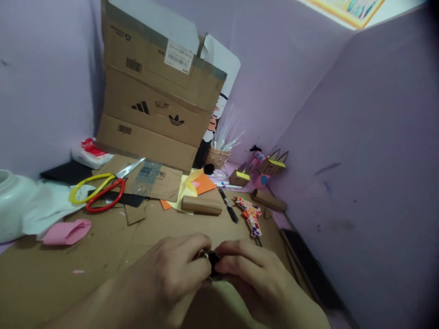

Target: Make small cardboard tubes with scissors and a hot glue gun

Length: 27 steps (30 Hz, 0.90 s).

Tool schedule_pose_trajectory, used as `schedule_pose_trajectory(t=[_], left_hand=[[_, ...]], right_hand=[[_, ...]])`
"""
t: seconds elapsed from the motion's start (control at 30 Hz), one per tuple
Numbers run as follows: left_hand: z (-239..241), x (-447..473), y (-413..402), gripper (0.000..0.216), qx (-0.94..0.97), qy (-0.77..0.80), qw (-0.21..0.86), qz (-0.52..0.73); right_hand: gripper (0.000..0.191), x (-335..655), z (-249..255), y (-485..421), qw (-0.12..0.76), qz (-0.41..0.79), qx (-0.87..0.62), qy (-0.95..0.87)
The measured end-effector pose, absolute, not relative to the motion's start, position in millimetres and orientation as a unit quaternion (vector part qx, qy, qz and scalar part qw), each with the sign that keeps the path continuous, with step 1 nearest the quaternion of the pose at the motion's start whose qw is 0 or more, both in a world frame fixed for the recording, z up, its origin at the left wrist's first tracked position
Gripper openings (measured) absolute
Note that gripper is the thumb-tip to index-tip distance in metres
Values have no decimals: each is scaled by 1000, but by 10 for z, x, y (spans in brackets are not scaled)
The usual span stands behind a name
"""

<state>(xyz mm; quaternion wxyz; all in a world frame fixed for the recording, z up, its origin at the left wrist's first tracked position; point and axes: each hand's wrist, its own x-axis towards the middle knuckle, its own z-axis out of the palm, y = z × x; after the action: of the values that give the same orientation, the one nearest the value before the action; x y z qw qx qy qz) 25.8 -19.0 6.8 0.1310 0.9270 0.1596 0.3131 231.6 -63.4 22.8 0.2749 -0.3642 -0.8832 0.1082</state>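
Close together over the near part of the cardboard-covered table, my left hand (178, 267) and my right hand (252, 276) both pinch a small dark piece (214, 260). It shows black between the fingertips, with a thin brownish edge on the left. Most of it is covered by my fingers, so its kind is hard to make out. Beyond my hands lie a brown cardboard roll (201, 205) and a black marker (228, 205). A glue gun with a patterned cover (250, 212) rests just past my right hand.
Scissors with yellow and red handles (106, 189) lie at left, near a pink paper strip (66, 232) and a white jar (13, 205). A large cardboard sheet (156, 100) stands at the back. Small cardboard figures (274, 167) line the right wall.
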Motion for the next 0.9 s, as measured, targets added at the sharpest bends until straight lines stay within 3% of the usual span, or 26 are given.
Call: schedule_pose_trajectory(t=[0.13,0.3,0.9], left_hand=[[104,346,-227,25,934,153,93,309],[80,374,-128,20,928,144,158,306],[59,392,-94,22,897,154,203,362]], right_hand=[[21,2413,299,-716,226,82,-383,-892],[29,2432,363,-589,177,146,-400,-887],[29,2406,347,-413,185,181,-377,-889]])
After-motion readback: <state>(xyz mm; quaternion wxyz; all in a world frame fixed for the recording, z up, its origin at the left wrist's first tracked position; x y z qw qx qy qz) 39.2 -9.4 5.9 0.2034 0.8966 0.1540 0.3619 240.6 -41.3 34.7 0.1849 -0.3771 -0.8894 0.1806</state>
